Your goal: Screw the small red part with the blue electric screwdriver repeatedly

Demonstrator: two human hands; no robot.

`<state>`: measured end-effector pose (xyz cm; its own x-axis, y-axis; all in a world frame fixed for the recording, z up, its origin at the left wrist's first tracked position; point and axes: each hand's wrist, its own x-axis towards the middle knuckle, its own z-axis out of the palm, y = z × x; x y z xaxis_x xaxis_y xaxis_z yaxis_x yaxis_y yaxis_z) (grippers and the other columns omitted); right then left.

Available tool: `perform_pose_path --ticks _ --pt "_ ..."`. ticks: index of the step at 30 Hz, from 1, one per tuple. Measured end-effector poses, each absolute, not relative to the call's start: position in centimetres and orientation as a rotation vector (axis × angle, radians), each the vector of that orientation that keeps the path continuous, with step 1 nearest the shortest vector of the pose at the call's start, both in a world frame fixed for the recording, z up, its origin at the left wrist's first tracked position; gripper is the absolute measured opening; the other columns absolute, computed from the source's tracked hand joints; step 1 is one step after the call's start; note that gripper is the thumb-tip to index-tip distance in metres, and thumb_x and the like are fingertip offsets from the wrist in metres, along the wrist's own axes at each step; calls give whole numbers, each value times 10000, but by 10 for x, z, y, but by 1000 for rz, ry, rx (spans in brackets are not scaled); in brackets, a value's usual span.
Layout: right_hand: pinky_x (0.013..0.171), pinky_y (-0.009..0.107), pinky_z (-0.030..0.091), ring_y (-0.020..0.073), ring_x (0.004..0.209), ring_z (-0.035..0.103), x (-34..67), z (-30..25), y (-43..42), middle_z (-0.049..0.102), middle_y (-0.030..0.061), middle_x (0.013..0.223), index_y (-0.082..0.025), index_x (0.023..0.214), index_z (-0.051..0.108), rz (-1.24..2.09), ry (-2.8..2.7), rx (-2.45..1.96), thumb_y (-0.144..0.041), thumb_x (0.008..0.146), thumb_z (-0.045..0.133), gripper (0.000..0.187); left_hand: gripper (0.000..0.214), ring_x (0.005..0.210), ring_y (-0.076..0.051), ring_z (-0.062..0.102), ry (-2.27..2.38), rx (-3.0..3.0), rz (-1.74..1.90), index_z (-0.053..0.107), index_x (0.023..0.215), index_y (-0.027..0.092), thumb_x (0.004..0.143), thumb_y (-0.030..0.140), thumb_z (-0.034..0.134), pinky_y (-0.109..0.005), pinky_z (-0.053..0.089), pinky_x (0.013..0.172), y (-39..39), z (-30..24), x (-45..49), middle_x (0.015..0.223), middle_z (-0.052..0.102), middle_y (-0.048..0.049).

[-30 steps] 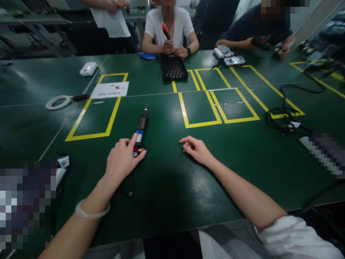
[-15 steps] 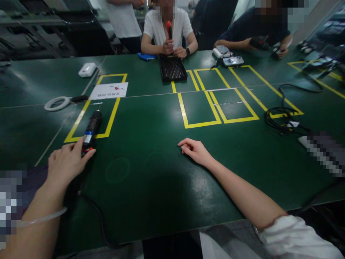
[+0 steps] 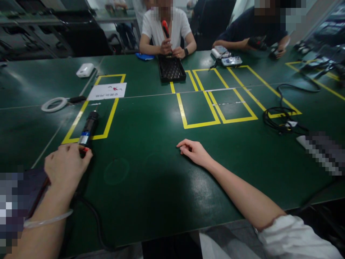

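Note:
My left hand [image 3: 67, 163] is closed around the rear end of a black electric screwdriver [image 3: 89, 126] with a blue band and a thin bit. The screwdriver lies along the table with its tip pointing away from me, partly inside a yellow tape outline. A bit of red shows beside my thumb. Behind that hand a black cord [image 3: 98, 216] curves toward the table's near edge. My right hand [image 3: 195, 151] rests on the green table [image 3: 151, 126], fingers loosely bent and apart from the thumb, holding nothing.
A paper sign [image 3: 107, 91], a white cable coil [image 3: 55, 104] and a white case [image 3: 85, 70] lie at left. Across the table a person holds a red-handled tool over a black tray [image 3: 172, 75]. Black cable [image 3: 280, 117] lies at right, near another person.
My left hand has rolled further over the screwdriver's rear end, its fingers now more bent. The view has shifted slightly. My right hand stays in place.

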<state>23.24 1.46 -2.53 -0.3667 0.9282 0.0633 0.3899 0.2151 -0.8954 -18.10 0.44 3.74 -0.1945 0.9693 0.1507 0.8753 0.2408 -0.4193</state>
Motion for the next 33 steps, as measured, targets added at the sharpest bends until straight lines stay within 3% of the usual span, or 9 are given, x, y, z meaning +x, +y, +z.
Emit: perform_pose_path --ticks 5,8,11,18,29,33 --pt "600 212 398 95 582 535 232 -25 15 665 -9 727 -177 1020 681 1099 -1878 -1240 -197 895 543 187 505 819 -248 583 -2251 -1742 -14 605 1156 141 931 507 339 -296 364 679 9 50 -150 983 670 -113" --pt "602 217 403 94 580 533 231 -24 14 665 -5 730 -169 1020 679 1127 -1856 -1224 -204 895 540 190 458 787 -206 599 -2342 -2212 -383 599 1179 172 920 506 423 -288 409 696 10 52 -106 1021 680 -80" --pt "586 218 397 90 567 512 231 -22 13 657 -5 723 -160 1016 671 1209 -1815 -1172 -216 887 553 183 435 917 -199 614 -2310 -2841 -731 600 1220 193 928 478 451 -307 449 818 11 48 -53 1054 672 -67" --pt "584 225 410 97 620 524 230 -22 11 630 -6 781 -163 1075 603 1526 -1655 -913 -339 833 682 310 605 805 -151 570 -2385 -3582 -1201 360 1452 151 907 352 528 -305 452 797 12 20 19 839 574 -14" --pt "621 242 440 108 663 568 225 -23 10 653 12 793 -162 977 606 1577 -1643 -884 -405 843 691 290 621 770 -143 580 -2491 -3581 -1509 373 1453 152 907 389 551 -306 457 778 11 3 26 802 607 -12" --pt "658 261 473 118 688 588 225 -22 10 656 15 801 -169 966 601 1576 -1577 -897 -432 826 704 315 490 767 -152 620 -2708 -3355 -1761 489 1311 141 915 426 526 -321 480 777 12 0 27 834 645 -46"
